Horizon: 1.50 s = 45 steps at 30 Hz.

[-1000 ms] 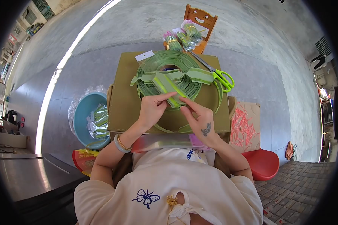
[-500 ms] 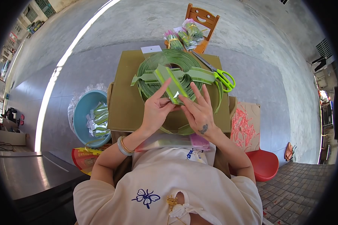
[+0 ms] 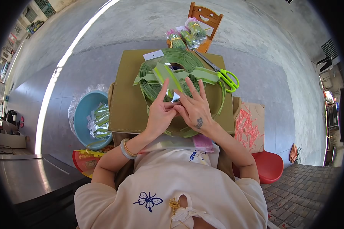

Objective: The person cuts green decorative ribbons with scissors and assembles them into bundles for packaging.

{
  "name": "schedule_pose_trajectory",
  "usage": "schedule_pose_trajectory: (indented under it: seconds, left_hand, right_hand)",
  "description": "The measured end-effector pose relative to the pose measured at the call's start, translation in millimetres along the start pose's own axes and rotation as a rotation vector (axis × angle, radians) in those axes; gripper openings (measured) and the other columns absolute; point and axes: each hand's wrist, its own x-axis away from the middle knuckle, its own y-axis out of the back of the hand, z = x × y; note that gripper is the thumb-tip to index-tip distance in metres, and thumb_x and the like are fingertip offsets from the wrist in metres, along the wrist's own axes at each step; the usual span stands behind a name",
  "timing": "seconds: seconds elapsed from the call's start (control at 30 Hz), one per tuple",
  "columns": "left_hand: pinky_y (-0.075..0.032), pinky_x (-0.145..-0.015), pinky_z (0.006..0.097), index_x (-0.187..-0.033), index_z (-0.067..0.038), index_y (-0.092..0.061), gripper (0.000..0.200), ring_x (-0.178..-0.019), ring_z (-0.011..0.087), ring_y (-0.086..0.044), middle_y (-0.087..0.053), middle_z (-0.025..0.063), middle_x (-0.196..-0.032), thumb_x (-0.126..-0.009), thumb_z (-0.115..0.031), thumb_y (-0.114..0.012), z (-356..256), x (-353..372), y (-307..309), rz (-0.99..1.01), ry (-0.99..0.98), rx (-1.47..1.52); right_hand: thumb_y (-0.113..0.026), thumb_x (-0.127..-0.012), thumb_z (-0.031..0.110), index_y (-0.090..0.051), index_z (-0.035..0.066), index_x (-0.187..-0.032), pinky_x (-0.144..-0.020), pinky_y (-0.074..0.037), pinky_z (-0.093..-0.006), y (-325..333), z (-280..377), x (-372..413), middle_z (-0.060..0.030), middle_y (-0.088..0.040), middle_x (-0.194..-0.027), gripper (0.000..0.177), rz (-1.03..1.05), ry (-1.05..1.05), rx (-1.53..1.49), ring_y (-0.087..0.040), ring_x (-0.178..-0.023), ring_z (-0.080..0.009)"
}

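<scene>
Both hands meet over the near side of a large coil of green ribbon [image 3: 149,89]. Between them is a clear plastic sleeve with green ribbon inside [image 3: 165,78], tilted away from me. My left hand [image 3: 160,114] pinches its lower end, forefinger stretched along it. My right hand [image 3: 195,108] has thumb and forefinger at the same lower end, its other fingers spread. A white card [image 3: 153,55] lies on the coil's far left edge. Scissors with bright green handles [image 3: 228,81] rest open-bladed or closed, I cannot tell, right of the coil.
The olive table [image 3: 128,110] holds the coil. Filled packets [image 3: 195,32] sit on a wooden chair [image 3: 214,23] beyond. A blue basin [image 3: 82,118] with packets stands left. Right are red strips [image 3: 246,128] on cardboard and a red stool [image 3: 269,168].
Both hands and the sleeve have shifted slightly left. My right hand has turned more upright, its fingers reaching farther forward. The white card now lies tilted over the coil's edge.
</scene>
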Motion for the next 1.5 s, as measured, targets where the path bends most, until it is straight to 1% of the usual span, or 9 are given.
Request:
schedule_pose_trajectory:
  seconds: [0.2, 0.33, 0.4, 0.5, 0.6, 0.7, 0.9, 1.37, 1.5]
  left_hand:
    - [-0.051, -0.075, 0.0226, -0.145, -0.014, -0.008, 0.088, -0.084, 0.0137, -0.061, -0.063, 0.0174, -0.099, -0.073, 0.02, -0.045, 8, -2, 5, -0.035, -0.027, -0.149]
    - [-0.052, -0.075, 0.0242, -0.145, -0.013, -0.007, 0.085, -0.086, 0.0172, -0.063, -0.063, 0.017, -0.097, -0.076, 0.018, -0.047, 12, -3, 7, -0.064, -0.076, -0.057]
    - [-0.053, -0.076, 0.028, -0.144, -0.01, -0.001, 0.08, -0.086, 0.0192, -0.064, -0.063, 0.0194, -0.096, -0.081, 0.012, -0.047, 7, -2, 6, -0.09, 0.027, -0.006]
    - [-0.055, -0.075, 0.033, -0.142, -0.007, 0.006, 0.077, -0.084, 0.0216, -0.065, -0.063, 0.0209, -0.094, -0.086, 0.006, -0.046, -2, 3, 5, -0.096, 0.13, 0.053]
    - [-0.056, -0.074, 0.0345, -0.141, -0.005, 0.009, 0.077, -0.082, 0.0233, -0.065, -0.063, 0.0206, -0.091, -0.088, 0.004, -0.046, -9, 5, 4, -0.076, 0.158, 0.05]
    - [-0.056, -0.075, 0.0344, -0.141, -0.005, 0.008, 0.076, -0.08, 0.0234, -0.065, -0.063, 0.0202, -0.089, -0.088, 0.004, -0.046, -5, 5, 5, -0.059, 0.125, 0.019]
    - [-0.056, -0.074, 0.0348, -0.141, -0.005, 0.004, 0.075, -0.079, 0.0228, -0.065, -0.062, 0.0196, -0.086, -0.087, 0.005, -0.047, -5, 4, 3, -0.078, 0.115, -0.019]
    - [-0.057, -0.069, 0.033, -0.141, -0.004, -0.003, 0.072, -0.078, 0.0224, -0.065, -0.063, 0.0187, -0.086, -0.086, 0.002, -0.049, -16, 4, -1, -0.119, 0.12, -0.145]
    - [-0.057, -0.067, 0.0324, -0.141, -0.003, -0.001, 0.073, -0.078, 0.0216, -0.066, -0.064, 0.0188, -0.086, -0.086, 0.002, -0.05, -15, 0, 2, -0.112, 0.095, -0.082]
  right_hand:
    - [-0.052, -0.082, 0.047, -0.05, -0.005, -0.119, -0.104, -0.01, -0.0615, -17, -8, -15, -0.0158, -0.059, -0.11, 0.064, 0.002, 0.068, 0.059, -0.028, -0.129, -0.0388]
    - [-0.059, -0.08, 0.038, -0.054, -0.003, -0.114, -0.105, -0.014, -0.0583, -8, 4, -9, -0.0138, -0.06, -0.109, 0.054, 0.001, 0.07, 0.076, -0.036, -0.125, -0.0354]
    - [-0.063, -0.077, 0.03, -0.058, 0.0, -0.108, -0.106, -0.018, -0.0554, -1, 8, 2, -0.012, -0.06, -0.109, 0.043, -0.016, 0.08, 0.09, -0.041, -0.122, -0.0323]
    - [-0.068, -0.072, 0.016, -0.062, 0.006, -0.095, -0.099, -0.031, -0.0475, 5, 4, 16, -0.0074, -0.06, -0.101, 0.026, -0.147, 0.059, 0.024, -0.05, -0.107, -0.0259]
    - [-0.068, -0.07, 0.012, -0.063, 0.01, -0.088, -0.086, -0.038, -0.0417, 19, 7, 12, -0.0037, -0.057, -0.093, 0.019, -0.117, -0.125, -0.052, -0.052, -0.094, -0.0229]
    - [-0.066, -0.069, 0.012, -0.06, 0.01, -0.081, -0.08, -0.037, -0.0394, 14, 4, 6, -0.0034, -0.051, -0.082, 0.013, -0.095, -0.036, -0.042, -0.05, -0.086, -0.0223]
    - [-0.06, -0.07, 0.015, -0.054, 0.009, -0.075, -0.08, -0.036, -0.0384, 6, 2, 5, -0.0059, -0.049, -0.081, 0.01, -0.033, 0.029, 0.105, -0.048, -0.084, -0.0227]
    - [-0.058, -0.07, 0.016, -0.053, 0.009, -0.078, -0.078, -0.036, -0.0367, 4, -1, 7, -0.0048, -0.049, -0.082, 0.011, -0.066, 0.08, 0.174, -0.048, -0.084, -0.0209]
    - [-0.062, -0.072, 0.013, -0.053, 0.011, -0.078, -0.079, -0.036, -0.0376, 10, 5, 10, -0.0021, -0.049, -0.083, 0.011, -0.028, 0.053, 0.055, -0.047, -0.085, -0.0208]
